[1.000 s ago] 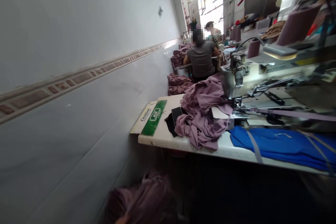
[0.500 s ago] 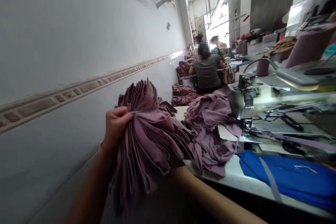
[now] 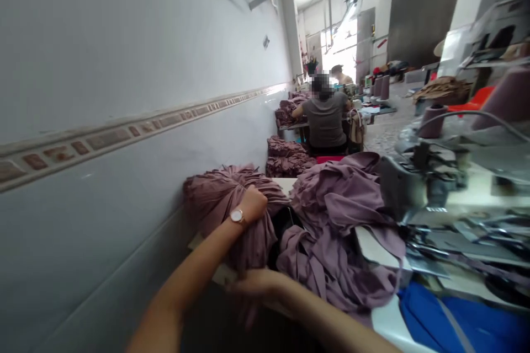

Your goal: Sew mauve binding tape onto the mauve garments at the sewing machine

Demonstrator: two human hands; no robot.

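Mauve cloth bundle (image 3: 219, 193) sits between my hands, just beside the left wall (image 3: 103, 121). My left hand (image 3: 252, 204), wearing a wristwatch (image 3: 237, 216), lies on top, fingers (image 3: 260, 198) curled narrowly into the folds. My right hand (image 3: 256, 287) is underneath; I cannot tell how closed. A looser mauve pile (image 3: 335, 215) lies just right, on the white table (image 3: 385, 320).

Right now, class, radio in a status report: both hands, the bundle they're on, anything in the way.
Left hand on top of mauve fabric bundle; right hand beneath it. Loose mauve fabric heap directly beside the bundle.
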